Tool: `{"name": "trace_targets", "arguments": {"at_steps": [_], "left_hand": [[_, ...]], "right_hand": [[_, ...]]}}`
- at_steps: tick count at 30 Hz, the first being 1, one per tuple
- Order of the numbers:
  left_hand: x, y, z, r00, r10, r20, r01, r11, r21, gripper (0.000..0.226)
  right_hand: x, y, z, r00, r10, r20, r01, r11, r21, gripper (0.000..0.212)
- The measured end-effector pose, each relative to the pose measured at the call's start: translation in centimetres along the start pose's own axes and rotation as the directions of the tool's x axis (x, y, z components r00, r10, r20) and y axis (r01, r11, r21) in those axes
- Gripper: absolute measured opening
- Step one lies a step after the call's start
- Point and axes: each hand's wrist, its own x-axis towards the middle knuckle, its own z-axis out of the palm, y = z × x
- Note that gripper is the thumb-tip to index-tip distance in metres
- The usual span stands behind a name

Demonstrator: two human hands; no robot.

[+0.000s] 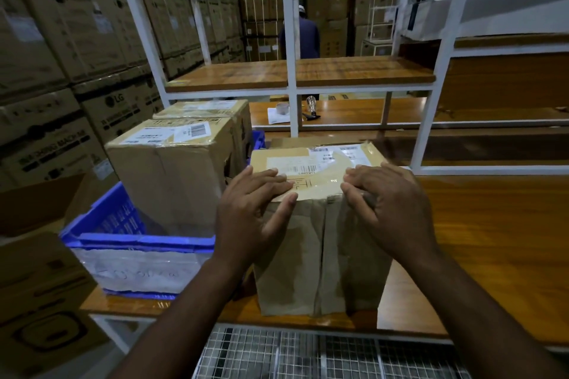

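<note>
A brown cardboard box (320,252) with shipping labels and clear tape on its top stands on the wooden table (480,240) in front of me. My left hand (249,209) rests on the box's near top edge, fingers fairly straight on the label and thumb down the front face. My right hand (385,203) lies over the right part of the same edge, its fingers curled with the tips digging at the taped seam.
A blue plastic crate (123,243) at the left holds two more labelled boxes (172,169). A white metal shelf frame (292,77) with wooden boards stands behind, with a tape roll (282,108) on it. Stacked cartons (61,55) fill the left. A person (300,35) stands far back.
</note>
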Motion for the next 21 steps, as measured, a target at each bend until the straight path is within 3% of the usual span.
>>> {"name": "trace_targets", "arguments": {"at_steps": [5,11,14,17,21], "left_hand": [[0.2,0.3,-0.4,0.994,0.041,0.101,-0.056,0.986,0.154,0.051],[0.4,0.4,-0.1,0.993,0.004,0.116,-0.024,0.985,0.172,0.044],[0.6,0.5,-0.1,0.989,-0.003,0.151,-0.025,0.983,0.182,0.051],[0.2,0.0,-0.5,0.987,-0.019,0.157,-0.01,0.983,0.182,0.06],[-0.4,-0.4,-0.9,0.989,-0.073,0.129,0.058,0.991,0.118,0.055]], "right_hand": [[0.7,-1.6,0.0,0.989,-0.039,0.14,0.057,0.99,-0.132,0.043],[1.1,-2.0,0.4,0.98,0.02,0.197,0.001,0.994,-0.106,0.046],[1.5,-1.4,0.0,0.971,0.024,0.237,0.005,0.993,-0.119,0.063],[0.8,-0.2,-0.5,0.979,0.015,0.205,0.013,0.991,-0.136,0.067],[-0.1,1.2,-0.8,0.986,0.048,0.16,-0.031,0.994,-0.105,0.066]]}}
